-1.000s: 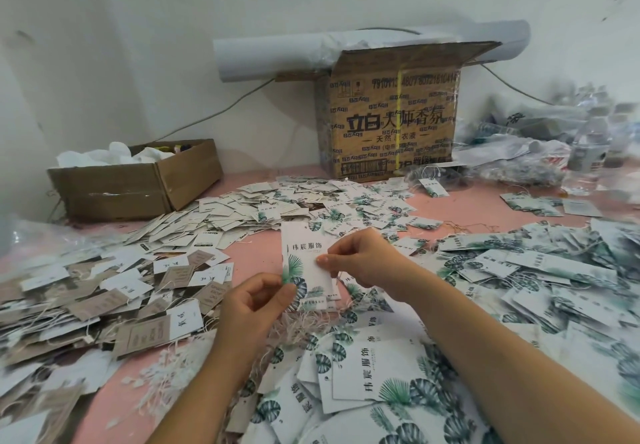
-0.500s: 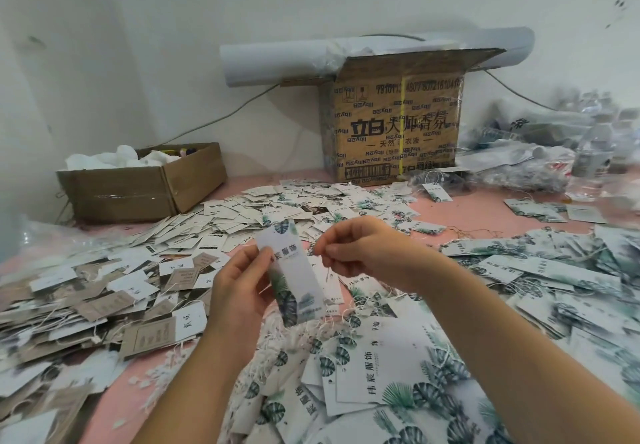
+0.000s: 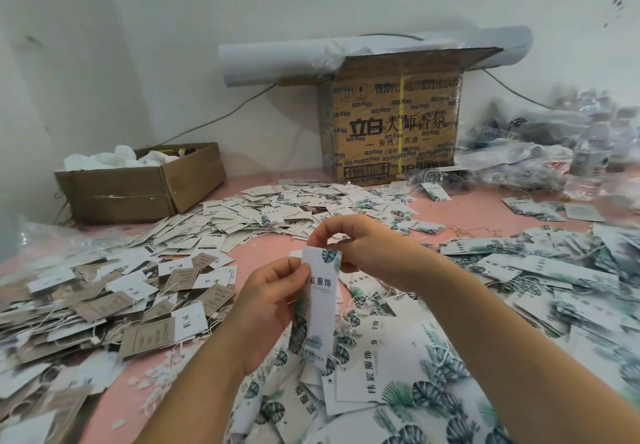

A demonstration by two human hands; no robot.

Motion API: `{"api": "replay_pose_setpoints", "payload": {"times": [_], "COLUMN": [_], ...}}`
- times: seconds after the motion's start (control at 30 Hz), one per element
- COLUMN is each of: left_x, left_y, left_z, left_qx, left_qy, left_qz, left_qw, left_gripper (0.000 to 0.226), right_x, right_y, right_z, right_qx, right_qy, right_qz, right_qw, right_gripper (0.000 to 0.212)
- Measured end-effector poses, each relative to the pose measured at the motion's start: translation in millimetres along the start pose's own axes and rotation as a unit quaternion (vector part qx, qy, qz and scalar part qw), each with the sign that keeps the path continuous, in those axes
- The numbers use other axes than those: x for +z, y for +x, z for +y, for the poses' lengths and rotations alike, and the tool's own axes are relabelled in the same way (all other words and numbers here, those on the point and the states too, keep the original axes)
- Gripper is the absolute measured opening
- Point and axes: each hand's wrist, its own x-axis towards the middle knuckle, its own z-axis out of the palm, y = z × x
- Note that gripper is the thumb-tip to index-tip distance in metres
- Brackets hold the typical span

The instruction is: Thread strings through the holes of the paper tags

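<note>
A white paper tag with green leaf print (image 3: pixel 320 305) stands upright in front of me. My left hand (image 3: pixel 268 300) grips its left edge between thumb and fingers. My right hand (image 3: pixel 360 249) is above the tag's top end, thumb and forefinger pinched together at the tag's top; a string there is too thin to make out. Loose white strings (image 3: pixel 346 322) lie among more leaf-print tags (image 3: pixel 391 371) on the pink table below my hands.
Brown and white strung tags (image 3: pixel 114 301) are heaped at the left, small white tags (image 3: pixel 263 211) in the middle and leaf tags (image 3: pixel 540 270) at the right. A low cardboard box (image 3: pixel 145 187) and a tall printed carton (image 3: pixel 394 125) stand at the wall.
My left hand has turned the tag upright and brought it nearer. My right hand moved over to the tag's top end, fingers pinched there.
</note>
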Motion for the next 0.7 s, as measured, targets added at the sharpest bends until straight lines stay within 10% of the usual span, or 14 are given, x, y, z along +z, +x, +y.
{"api": "replay_pose_setpoints", "payload": {"times": [0.3, 0.7], "left_x": [0.6, 3.3], "left_y": [2.3, 3.0], "left_z": [-0.3, -0.9], "left_qx": [0.041, 0.135], "left_qy": [-0.007, 0.078], "left_qz": [0.046, 0.220], "left_qw": [0.998, 0.963], "left_gripper": [0.017, 0.009], "right_x": [4.6, -5.6], "right_y": [1.2, -1.7], "right_z": [-2.7, -5.8], "right_qx": [-0.044, -0.141], "right_qy": [-0.163, -0.037], "right_qz": [0.037, 0.211], "right_qw": [0.985, 0.966], "right_gripper": [0.005, 0.012]}}
